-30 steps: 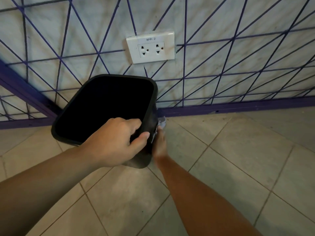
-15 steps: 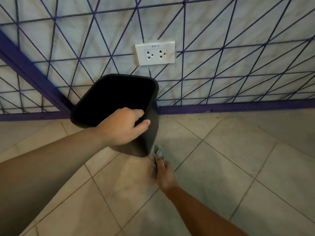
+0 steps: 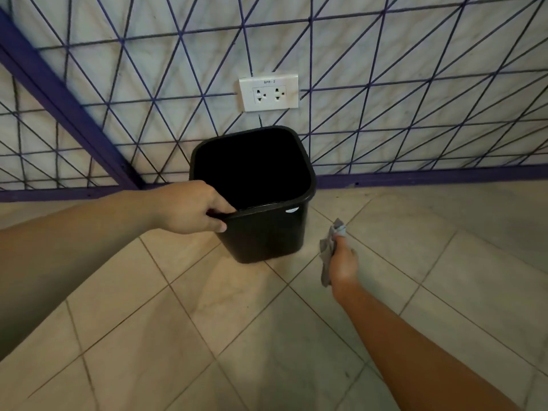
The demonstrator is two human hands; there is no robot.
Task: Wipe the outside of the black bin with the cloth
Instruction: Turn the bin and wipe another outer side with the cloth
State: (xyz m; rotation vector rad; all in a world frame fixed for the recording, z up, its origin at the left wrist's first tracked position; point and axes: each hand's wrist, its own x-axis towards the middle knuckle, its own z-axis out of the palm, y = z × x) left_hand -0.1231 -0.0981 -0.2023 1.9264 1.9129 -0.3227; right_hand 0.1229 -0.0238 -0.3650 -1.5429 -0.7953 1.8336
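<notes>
left hand [image 3: 189, 207] pinching the near-left rim of the upright black bin [image 3: 261, 232] on the floor by the wall, right hand [image 3: 342, 264] clutching the bunched cloth [image 3: 329, 247] just off its right side, not touching

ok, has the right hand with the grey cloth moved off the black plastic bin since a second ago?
Yes. The right hand gripping the grey cloth has pulled away rightward from the black plastic bin, now over bare floor tiles.
</notes>
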